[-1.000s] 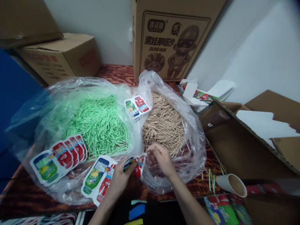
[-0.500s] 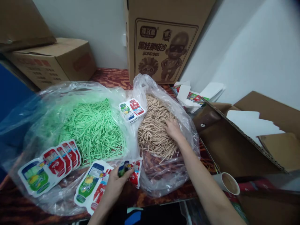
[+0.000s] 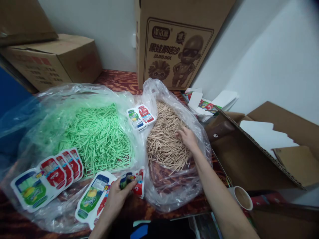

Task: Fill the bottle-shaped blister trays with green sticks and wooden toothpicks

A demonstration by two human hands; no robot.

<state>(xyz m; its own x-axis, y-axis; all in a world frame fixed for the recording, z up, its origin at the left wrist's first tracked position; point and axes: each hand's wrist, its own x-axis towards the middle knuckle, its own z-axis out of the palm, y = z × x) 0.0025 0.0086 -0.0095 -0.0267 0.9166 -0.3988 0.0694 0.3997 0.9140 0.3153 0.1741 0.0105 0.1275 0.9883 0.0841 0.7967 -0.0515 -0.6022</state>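
Observation:
My left hand [image 3: 119, 194] pinches a small printed pouch [image 3: 138, 189] with a red cola picture and a dark green picture, close to the table's front edge. Beside its wrist lies a larger stack of Sprite-and-cola pouches [image 3: 91, 197], partly covered by the hand. My right hand [image 3: 188, 138] reaches over the right side of a heap of thin brown sticks [image 3: 165, 146] in a clear plastic bag [image 3: 159, 87]. Its fingers are bent together on some of the sticks; how many they grip is hidden. A heap of light green sticks [image 3: 104, 136] fills another clear bag to the left.
Fanned pouches [image 3: 47, 182] lie at the front left. Between the heaps rests a small stack of cards [image 3: 141, 117]. Cardboard boxes [image 3: 74, 59] stand behind, a blind-box carton [image 3: 179, 49] among them. At right are an open carton [image 3: 239, 156] and a paper cup [image 3: 241, 197].
My right hand has shifted slightly right on the brown sticks, its fingers showing more. The pouch in my left hand has moved a little left. The view has shifted slightly.

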